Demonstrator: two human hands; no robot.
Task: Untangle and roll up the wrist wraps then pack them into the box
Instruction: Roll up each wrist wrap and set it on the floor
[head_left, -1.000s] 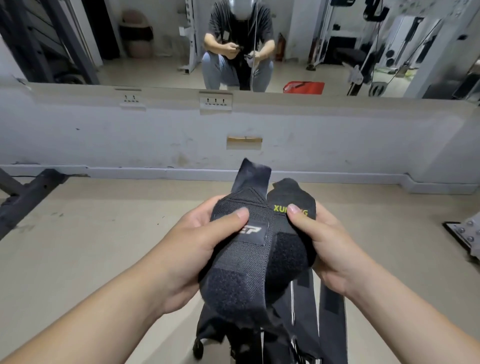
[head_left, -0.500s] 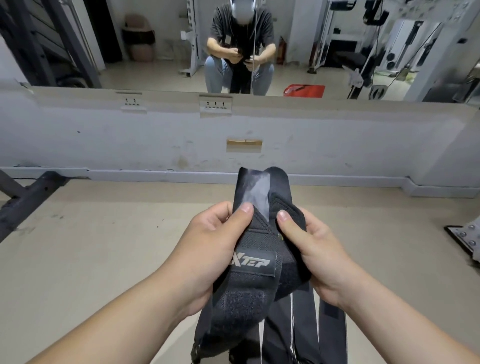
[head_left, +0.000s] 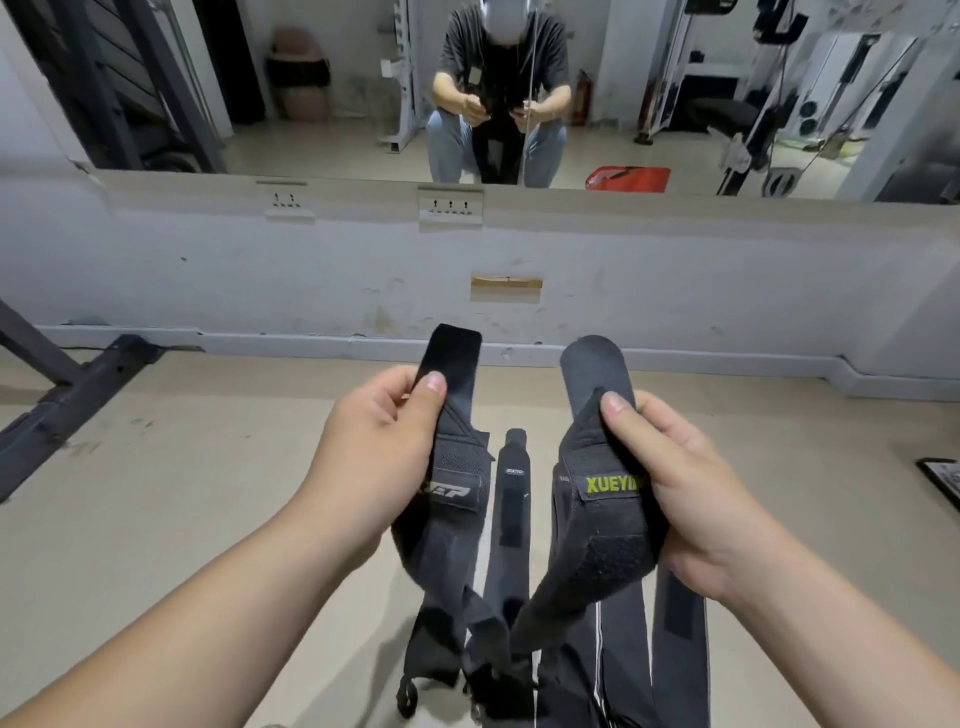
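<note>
Head view: the left hand (head_left: 374, 457) pinched the grey-labelled wrap (head_left: 452, 493) near its upper end, thumb on top, and the right hand (head_left: 685, 499) gripped the yellow-lettered wrap (head_left: 597, 519) likewise, the two held apart above the floor (head_left: 156, 519). Their lower lengths hung down into a tangle, a third strap (head_left: 511, 499) showing between them. The mirror (head_left: 363, 104) ahead reflected the seated person.

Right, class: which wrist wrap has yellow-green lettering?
The right wrap, gripped by the right hand: its label reads XUEYI. The left wrap, in the left hand, bears a pale grey logo; the middle strap only a tiny white tag.
</note>
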